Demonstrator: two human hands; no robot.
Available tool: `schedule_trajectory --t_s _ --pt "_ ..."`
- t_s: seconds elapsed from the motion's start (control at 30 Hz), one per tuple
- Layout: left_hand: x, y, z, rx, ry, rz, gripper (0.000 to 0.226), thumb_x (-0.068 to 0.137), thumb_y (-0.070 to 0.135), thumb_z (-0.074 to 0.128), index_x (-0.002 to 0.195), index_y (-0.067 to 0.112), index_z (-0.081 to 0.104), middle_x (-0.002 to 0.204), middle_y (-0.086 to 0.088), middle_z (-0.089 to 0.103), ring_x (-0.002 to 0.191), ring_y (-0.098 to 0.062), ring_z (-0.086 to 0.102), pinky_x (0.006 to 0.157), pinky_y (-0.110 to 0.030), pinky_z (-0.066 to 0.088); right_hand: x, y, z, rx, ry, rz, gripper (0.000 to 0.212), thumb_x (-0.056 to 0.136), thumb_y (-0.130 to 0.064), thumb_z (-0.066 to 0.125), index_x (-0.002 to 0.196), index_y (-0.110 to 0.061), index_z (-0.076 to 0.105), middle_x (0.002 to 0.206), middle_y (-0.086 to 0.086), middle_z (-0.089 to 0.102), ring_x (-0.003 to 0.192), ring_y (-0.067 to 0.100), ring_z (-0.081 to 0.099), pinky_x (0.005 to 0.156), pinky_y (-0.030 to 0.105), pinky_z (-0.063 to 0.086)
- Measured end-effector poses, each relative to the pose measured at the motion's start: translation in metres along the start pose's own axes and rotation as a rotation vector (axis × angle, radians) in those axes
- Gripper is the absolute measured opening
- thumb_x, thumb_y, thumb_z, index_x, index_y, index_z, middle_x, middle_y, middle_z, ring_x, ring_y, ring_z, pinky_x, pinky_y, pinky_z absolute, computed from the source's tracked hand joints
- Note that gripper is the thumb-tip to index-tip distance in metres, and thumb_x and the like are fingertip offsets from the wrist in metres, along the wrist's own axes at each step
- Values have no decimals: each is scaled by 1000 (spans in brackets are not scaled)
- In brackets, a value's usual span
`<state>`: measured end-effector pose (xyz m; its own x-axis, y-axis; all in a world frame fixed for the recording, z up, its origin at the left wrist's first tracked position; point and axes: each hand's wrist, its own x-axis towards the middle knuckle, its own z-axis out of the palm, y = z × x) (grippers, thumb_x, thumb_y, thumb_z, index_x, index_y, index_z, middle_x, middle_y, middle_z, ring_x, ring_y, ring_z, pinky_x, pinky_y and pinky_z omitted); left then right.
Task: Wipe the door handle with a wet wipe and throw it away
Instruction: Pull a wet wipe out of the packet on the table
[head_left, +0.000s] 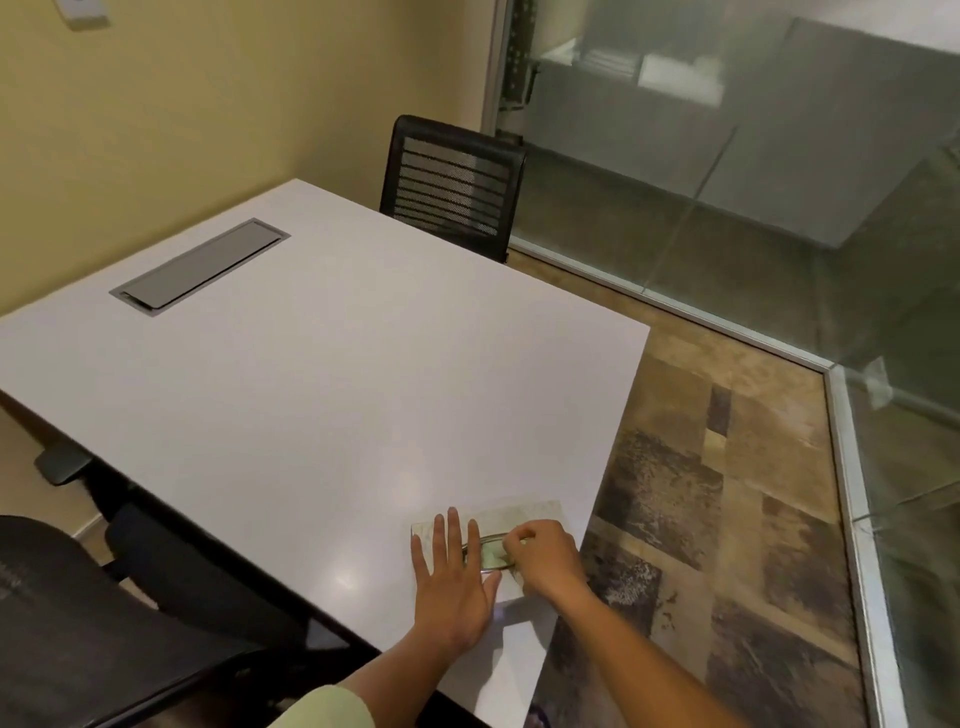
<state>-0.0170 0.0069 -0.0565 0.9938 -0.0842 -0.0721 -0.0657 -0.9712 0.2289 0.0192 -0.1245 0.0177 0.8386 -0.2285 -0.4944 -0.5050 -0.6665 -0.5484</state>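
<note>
Lower centre of frame: wet wipe pack (491, 538) lies on the white table (322, 374) near its edge. Left hand (454, 582) rests flat, fingers spread, on the pack. Right hand (545, 561) pinches at its opening.

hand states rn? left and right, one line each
Left hand: open, flat, pressing the wipe pack on the table.
Right hand: fingers pinched at the pack's opening; what they grip cannot be told.

A pale green fabric sleeve (332, 709) is worn on the left arm; the right forearm (639, 660) is left bare, unadorned.
</note>
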Motion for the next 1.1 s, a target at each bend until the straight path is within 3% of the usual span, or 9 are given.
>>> schedule_trajectory --t_s 0.13,0.27,0.37,0.57,0.67,0.8,0.93,1.0,1.1 --pt "1 1 -1 -13 11 17 88 102 58 -4 146 6 52 148 -25 52 156 -32 -18 116 -58 6 -5 0 -13 57 -11 -32 26 84 -24 55 84 -5 74 88 10 75 88 31 69 78 43 57" --pt "1 2 -1 4 16 42 90 102 57 -7 149 5 49 150 -25 46 154 -39 21 113 -59 14 -12 -4 -32 146 -5 -66 20 86 -24 63 82 -11 79 90 1 77 89 20 71 84 38 57" --pt "0 0 2 11 77 53 88 102 56 -6 149 3 47 148 -26 49 156 -33 -17 116 -57 4 -19 -8 -48 238 4 -98 16 87 -23 67 73 -24 75 82 -10 74 81 9 68 73 26 54" --pt "3 -1 3 -60 12 66 80 102 57 -3 158 3 21 148 -25 49 156 -35 -17 116 -57 2 -37 -20 -76 389 39 -133 21 91 -19 63 75 -26 74 73 -16 70 67 -5 63 57 9 43" --pt "2 0 5 -114 -59 84 94 102 58 -2 135 1 64 144 -28 54 144 -52 37 115 -54 5 -44 -19 -87 483 48 -116 19 91 -22 65 78 -24 77 82 -19 74 80 -8 66 68 10 46" --pt "0 9 -13 -151 -84 140 88 100 62 0 143 6 53 147 -26 53 132 -53 51 119 -49 4 -50 -13 -95 619 63 -57 16 92 -22 67 83 -19 80 85 -11 78 82 4 72 75 21 53" --pt "8 34 -36 -833 -241 85 28 103 43 50 131 44 49 141 0 60 136 -28 54 112 -30 41 -58 -4 -101 717 84 -32 20 93 -21 65 82 -20 81 87 -2 78 81 11 74 69 21 56" --pt "8 47 -53 -1171 -353 12 25 99 20 63 113 41 60 121 -1 72 117 -26 67 92 -25 53 -63 2 -104 767 123 -8 19 93 -21 65 82 -18 81 86 1 78 80 14 74 67 20 56" --pt "6 63 -71 -1519 -438 -41 42 79 45 79 117 30 71 114 -4 76 110 -26 71 89 -38 61 -68 11 -109 831 190 36 18 93 -22 65 83 -16 79 84 7 78 80 20 74 67 24 58"
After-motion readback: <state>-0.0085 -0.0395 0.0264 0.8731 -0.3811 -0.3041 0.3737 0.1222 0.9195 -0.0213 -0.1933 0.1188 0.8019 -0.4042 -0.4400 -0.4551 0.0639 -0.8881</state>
